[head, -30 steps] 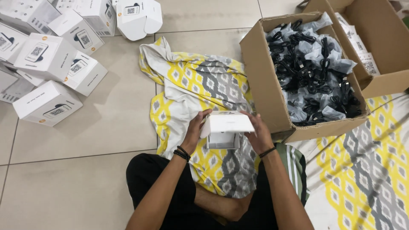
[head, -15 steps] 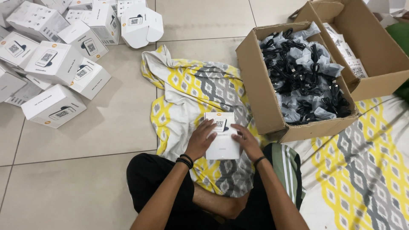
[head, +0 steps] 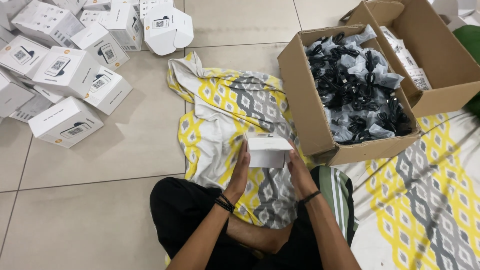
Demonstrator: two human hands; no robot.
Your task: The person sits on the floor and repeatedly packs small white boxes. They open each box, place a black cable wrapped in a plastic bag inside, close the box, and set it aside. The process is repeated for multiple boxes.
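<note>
Smooth beige tiled floor (head: 125,150) with thin grout lines; you sit on it, legs crossed in black trousers. A crumpled cloth (head: 225,110), soft cotton with a yellow, grey and white diamond print, lies over your lap and spreads away from you. Above that cloth you hold a small white box (head: 267,150), matte cardboard, rectangular with crisp edges. Your left hand (head: 241,170) presses flat on its left side, your right hand (head: 296,167) on its right side; both grips grasp the box between the palms, fingers straight. Black bead bracelets on both wrists. Right of the cloth, touching its edge, an open brown corrugated carton (head: 305,100) packed with coiled black cables (head: 360,90) in clear crinkly bags. A second open brown carton (head: 440,60) sits just beyond the first. Left of the cloth, well apart, a loose pile of white boxes (head: 65,80), same cardboard, tumbled at angles.
</note>
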